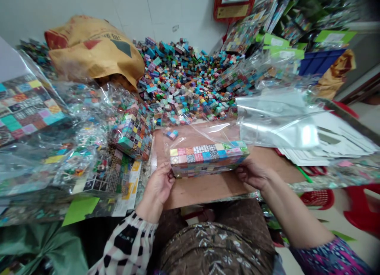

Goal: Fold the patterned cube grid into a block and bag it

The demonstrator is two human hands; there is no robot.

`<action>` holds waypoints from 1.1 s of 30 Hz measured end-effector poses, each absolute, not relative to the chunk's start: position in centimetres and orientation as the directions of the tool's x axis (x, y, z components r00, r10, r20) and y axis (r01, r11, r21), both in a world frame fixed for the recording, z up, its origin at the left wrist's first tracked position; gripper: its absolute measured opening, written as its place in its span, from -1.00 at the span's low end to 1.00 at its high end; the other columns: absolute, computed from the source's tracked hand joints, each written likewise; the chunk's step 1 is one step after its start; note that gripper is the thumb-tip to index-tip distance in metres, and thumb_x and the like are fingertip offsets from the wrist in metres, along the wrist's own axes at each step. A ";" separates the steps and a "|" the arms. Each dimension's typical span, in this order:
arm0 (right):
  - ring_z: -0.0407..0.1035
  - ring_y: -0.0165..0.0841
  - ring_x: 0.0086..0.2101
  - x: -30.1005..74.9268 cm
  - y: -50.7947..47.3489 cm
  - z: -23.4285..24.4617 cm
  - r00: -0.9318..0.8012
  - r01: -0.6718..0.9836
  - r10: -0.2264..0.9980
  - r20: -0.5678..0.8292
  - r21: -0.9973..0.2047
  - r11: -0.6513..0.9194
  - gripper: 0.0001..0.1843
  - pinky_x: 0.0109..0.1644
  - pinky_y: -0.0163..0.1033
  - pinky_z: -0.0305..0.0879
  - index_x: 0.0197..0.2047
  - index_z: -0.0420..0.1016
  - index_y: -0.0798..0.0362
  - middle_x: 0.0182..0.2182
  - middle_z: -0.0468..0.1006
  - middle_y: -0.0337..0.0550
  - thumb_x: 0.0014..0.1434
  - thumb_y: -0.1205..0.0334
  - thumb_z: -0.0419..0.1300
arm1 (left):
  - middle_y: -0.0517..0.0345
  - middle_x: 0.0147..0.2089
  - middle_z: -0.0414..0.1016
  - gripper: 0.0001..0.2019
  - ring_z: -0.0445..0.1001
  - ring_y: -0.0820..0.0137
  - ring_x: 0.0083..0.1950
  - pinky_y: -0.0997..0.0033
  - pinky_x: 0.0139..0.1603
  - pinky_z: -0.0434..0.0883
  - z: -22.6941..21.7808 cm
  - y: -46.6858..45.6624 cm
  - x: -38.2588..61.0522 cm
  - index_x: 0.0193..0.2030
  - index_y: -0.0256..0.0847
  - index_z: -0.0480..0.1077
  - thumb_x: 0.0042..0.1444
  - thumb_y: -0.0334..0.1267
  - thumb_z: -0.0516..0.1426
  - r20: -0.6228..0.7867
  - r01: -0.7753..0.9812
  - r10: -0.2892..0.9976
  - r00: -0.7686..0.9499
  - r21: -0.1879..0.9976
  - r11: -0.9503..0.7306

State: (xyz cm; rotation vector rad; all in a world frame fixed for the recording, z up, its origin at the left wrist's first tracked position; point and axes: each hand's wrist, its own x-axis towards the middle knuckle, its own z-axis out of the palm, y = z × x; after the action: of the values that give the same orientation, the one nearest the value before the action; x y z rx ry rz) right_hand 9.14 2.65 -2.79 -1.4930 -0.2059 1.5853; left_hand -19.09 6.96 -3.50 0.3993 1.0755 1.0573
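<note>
A long block of patterned, many-coloured cubes (208, 158) lies in front of me inside a clear plastic bag (204, 134), over a brown board (204, 190). My left hand (162, 182) is closed at the block's left end, its fingers pinching the bag. At the right end my right hand (252, 174) has its fingers curled on the plastic, with the fingertips partly behind the block's corner. Just behind the block, a small piece of joined cubes (172, 134) rests on the board.
Loose cubes (184, 85) heap up against the wall. A brown sack (95, 49) and bagged cube blocks (133, 130) crowd the left. Clear empty bags (276, 120), white sheets (332, 140) and red-handled scissors (316, 171) lie right. A blue crate (320, 61) stands farther back.
</note>
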 end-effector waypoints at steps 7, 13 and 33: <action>-0.01 -0.59 -0.69 9.1 2.9 -3.3 0.211 -0.388 0.748 -0.629 -0.756 -0.527 -0.82 -0.69 -0.55 -0.15 -0.50 0.20 0.01 -0.68 0.20 -0.39 -0.13 0.36 0.18 | 0.27 -0.50 0.45 -0.80 0.31 0.55 -0.52 0.57 -0.52 0.15 -4.5 6.7 -18.4 -0.40 -0.25 0.42 -0.25 -0.43 0.28 -0.411 -0.442 0.911 -0.025 0.822 0.359; -0.03 -0.58 -0.70 8.9 2.9 -3.4 0.250 -0.303 0.772 -0.585 -0.804 -0.511 -0.79 -0.68 -0.51 -0.20 -0.52 0.16 0.00 -0.69 0.15 -0.42 -0.20 0.28 0.18 | 0.31 -0.52 0.39 -0.83 0.22 0.56 -0.55 0.55 -0.54 0.09 -5.2 6.3 -18.0 -0.43 -0.22 0.40 -0.23 -0.38 0.26 -0.366 -0.397 0.926 -0.090 0.866 0.304; 0.08 -0.49 -0.78 9.8 3.5 -6.0 0.350 0.003 0.816 -0.460 -0.870 -0.493 -0.86 -0.70 -0.43 -0.13 -0.59 0.29 0.00 -0.85 0.25 -0.30 -0.05 0.23 0.15 | 0.46 -0.66 0.15 -0.80 -0.04 0.65 -0.73 0.58 -0.64 -0.22 -5.1 5.9 -17.7 -0.40 -0.15 0.26 -0.14 -0.32 0.23 -0.454 -0.307 0.884 -0.114 0.862 0.404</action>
State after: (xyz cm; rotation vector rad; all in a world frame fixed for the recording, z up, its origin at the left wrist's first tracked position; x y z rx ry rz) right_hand 9.80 3.45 -6.00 -1.7858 -0.7253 1.2369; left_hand -17.66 5.94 -5.13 0.5845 1.3099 1.1141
